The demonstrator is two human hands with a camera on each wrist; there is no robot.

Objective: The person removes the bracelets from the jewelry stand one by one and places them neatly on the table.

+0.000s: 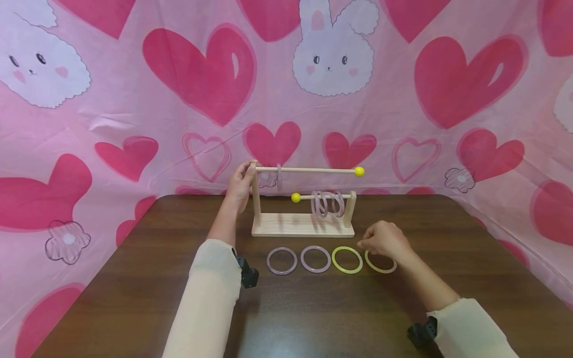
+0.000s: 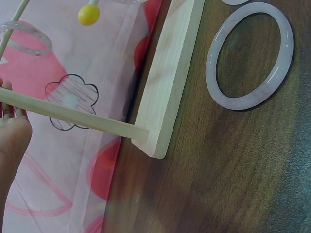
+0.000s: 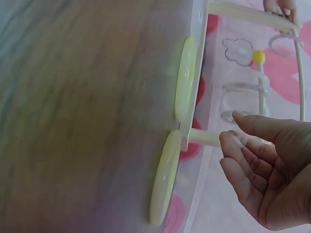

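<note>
My left hand (image 1: 239, 186) grips the top of the tall left post of a wooden bangle stand (image 1: 286, 229). One translucent bangle (image 1: 279, 180) hangs on the stand's upper rod; several pale purple bangles (image 1: 317, 205) hang on the lower rod. In front of the stand lie two pale purple bangles, left (image 1: 268, 261) and right (image 1: 302, 259), a yellow bangle (image 1: 349, 271) and a pale yellow bangle (image 1: 381, 271). Above that last one is my right hand (image 3: 265, 170), fingers loosely bent, thumb and fingertips apart, holding nothing.
Both rods end in yellow balls, the upper at the right (image 1: 359, 171), the lower at the left (image 1: 296, 197). The stand is near the back edge of the brown wooden table (image 1: 179, 308). Behind it hangs a pink cloth (image 1: 188, 119) with hearts and rabbits.
</note>
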